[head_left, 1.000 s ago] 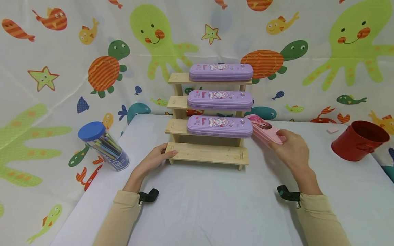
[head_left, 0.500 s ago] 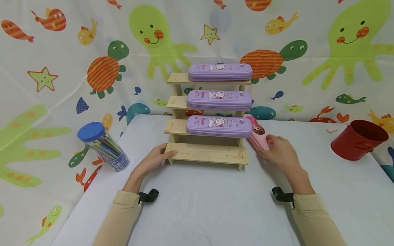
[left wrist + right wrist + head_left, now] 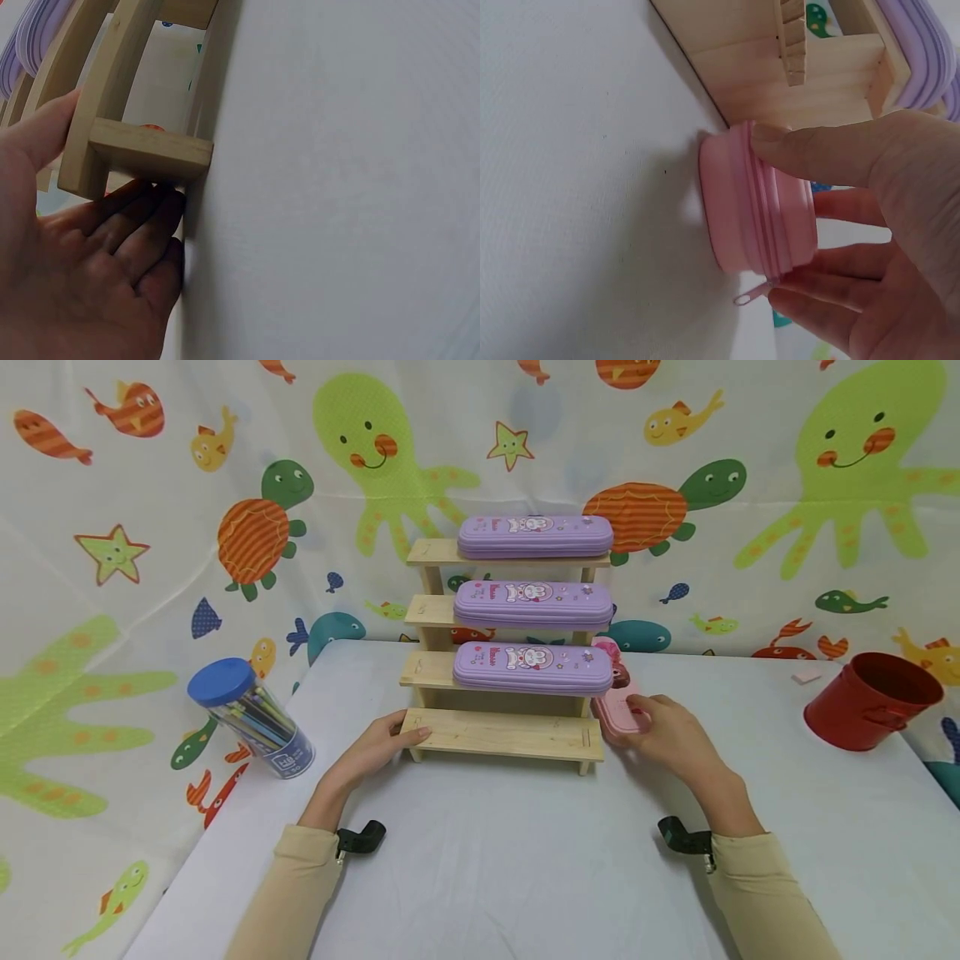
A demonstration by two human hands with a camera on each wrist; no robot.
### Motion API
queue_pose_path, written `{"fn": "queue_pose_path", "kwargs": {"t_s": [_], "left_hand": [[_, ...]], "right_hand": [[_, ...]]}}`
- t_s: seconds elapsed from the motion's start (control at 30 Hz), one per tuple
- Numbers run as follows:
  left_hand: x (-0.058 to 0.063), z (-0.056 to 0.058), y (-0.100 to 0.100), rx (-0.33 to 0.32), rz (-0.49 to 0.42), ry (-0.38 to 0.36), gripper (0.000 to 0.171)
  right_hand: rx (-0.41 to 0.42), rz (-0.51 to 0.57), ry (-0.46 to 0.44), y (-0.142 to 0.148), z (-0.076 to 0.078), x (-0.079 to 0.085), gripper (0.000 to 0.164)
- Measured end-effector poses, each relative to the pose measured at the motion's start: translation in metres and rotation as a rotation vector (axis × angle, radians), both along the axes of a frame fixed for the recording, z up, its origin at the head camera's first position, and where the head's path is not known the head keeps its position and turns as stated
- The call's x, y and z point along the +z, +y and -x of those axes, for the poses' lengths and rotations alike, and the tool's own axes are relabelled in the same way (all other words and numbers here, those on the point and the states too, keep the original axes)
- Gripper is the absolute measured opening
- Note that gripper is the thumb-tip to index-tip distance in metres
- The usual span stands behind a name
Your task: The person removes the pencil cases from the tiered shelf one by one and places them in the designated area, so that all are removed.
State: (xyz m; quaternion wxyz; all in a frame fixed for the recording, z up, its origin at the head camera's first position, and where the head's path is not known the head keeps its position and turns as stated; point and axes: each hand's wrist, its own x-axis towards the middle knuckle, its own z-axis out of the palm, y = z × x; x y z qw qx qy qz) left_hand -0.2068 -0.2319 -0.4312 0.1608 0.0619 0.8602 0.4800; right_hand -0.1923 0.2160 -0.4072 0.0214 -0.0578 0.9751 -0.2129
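Observation:
A stepped wooden rack (image 3: 502, 732) stands mid-table, its bottom step bare. On each of its three upper steps lies a purple zip pencil case (image 3: 532, 668). My left hand (image 3: 375, 745) grips the left end of the bottom step, thumb on top and fingers underneath, as the left wrist view shows. Beside the rack's right side, a pink pencil case (image 3: 618, 710) points away from me, its far end partly behind the lowest purple case. My right hand (image 3: 678, 739) holds its near end, thumb on one side and fingers on the other. A zip pull (image 3: 751, 293) hangs from that end.
At the left stands a clear tub of pens with a blue lid (image 3: 251, 714). A red metal bucket (image 3: 870, 702) is at the right, with a small pale pink block (image 3: 807, 677) near it. A sea-animal cloth hangs behind the table.
My right hand has moved left with the pink pencil case, bringing it up against the rack's right side and turning it straighter. The left hand has kept its grip on the rack.

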Motion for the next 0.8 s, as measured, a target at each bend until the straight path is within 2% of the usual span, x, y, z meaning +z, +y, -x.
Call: {"fn": "queue_pose_path", "kwargs": {"t_s": [0.23, 0.47, 0.63, 0.8], "left_hand": [[0.001, 0.000, 0.002, -0.006, 0.013, 0.009, 0.074], [0.001, 0.000, 0.001, 0.004, 0.025, 0.006, 0.073], [0.000, 0.000, 0.000, -0.006, 0.036, 0.016, 0.073], [-0.001, 0.001, 0.001, -0.008, 0.034, 0.019, 0.072]], "right_hand": [[0.077, 0.047, 0.038, -0.004, 0.000, -0.002, 0.061], [0.085, 0.026, 0.021, -0.007, 0.000, 0.001, 0.059], [0.071, 0.042, -0.041, 0.000, -0.001, 0.013, 0.057], [0.066, 0.117, -0.019, 0.007, -0.001, 0.028, 0.061]]}}
